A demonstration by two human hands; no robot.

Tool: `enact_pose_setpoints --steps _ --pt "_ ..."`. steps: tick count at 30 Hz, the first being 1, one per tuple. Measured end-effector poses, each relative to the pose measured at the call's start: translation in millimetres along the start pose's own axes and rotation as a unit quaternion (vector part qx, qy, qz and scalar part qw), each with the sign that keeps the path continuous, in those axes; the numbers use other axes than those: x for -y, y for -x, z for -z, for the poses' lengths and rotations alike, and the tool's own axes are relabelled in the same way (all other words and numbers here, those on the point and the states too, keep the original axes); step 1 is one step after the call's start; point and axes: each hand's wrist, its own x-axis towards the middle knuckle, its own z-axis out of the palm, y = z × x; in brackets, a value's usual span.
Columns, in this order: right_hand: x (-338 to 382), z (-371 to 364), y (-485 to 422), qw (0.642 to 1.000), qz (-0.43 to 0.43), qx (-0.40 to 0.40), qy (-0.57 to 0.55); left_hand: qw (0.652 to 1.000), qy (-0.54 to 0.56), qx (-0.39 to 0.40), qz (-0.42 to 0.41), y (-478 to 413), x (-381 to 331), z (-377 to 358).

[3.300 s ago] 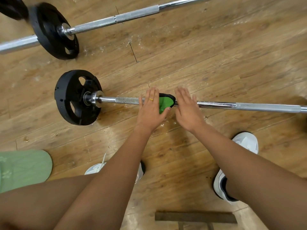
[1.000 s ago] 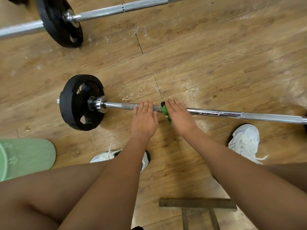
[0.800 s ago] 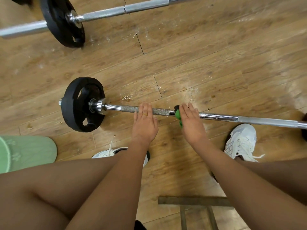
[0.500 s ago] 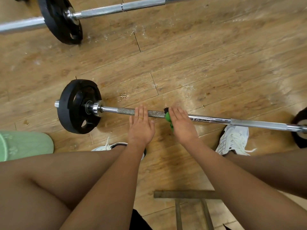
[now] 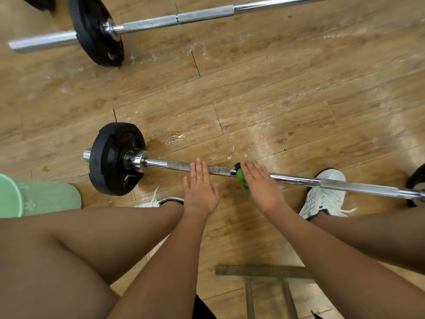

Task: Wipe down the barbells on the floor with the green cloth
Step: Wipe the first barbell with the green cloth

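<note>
The near barbell's chrome bar [image 5: 299,180] lies across the wooden floor, with a black plate [image 5: 115,160] on its left end. My left hand [image 5: 201,187] rests flat on the knurled section, fingers straight. Just to its right, my right hand [image 5: 262,185] lies over the bar with straight fingers and presses the green cloth [image 5: 241,179] against it. Only a small bunch of cloth shows at the hand's left edge. A second barbell [image 5: 184,18] with its own black plate [image 5: 96,31] lies further away at the top.
My white shoes [image 5: 326,194] [image 5: 161,202] stand just behind the near bar. A pale green object [image 5: 34,196] lies at the left edge. A wooden frame [image 5: 264,272] stands by my legs at the bottom. Another black plate [image 5: 417,180] shows at the right edge.
My right hand has slid the green cloth to the right, then back left, along the near bar. My left hand has stayed on the knurled part.
</note>
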Motion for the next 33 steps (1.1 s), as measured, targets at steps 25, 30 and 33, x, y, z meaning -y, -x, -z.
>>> enact_pose_setpoints --steps 25,30,33 --pt "-18.9 5.6 -21.1 0.999 0.000 -0.037 0.006 0.999 0.028 0.000 -0.020 -28.4 -4.9 16.9" --pt "-27.0 10.4 -27.2 0.998 -0.022 -0.057 -0.004 0.999 0.035 -0.009 -0.022 -41.8 -10.0 25.5" --pt "-24.1 12.5 -38.3 0.998 -0.034 -0.060 -0.002 0.999 0.022 -0.013 -0.027 -50.9 -13.2 29.9"
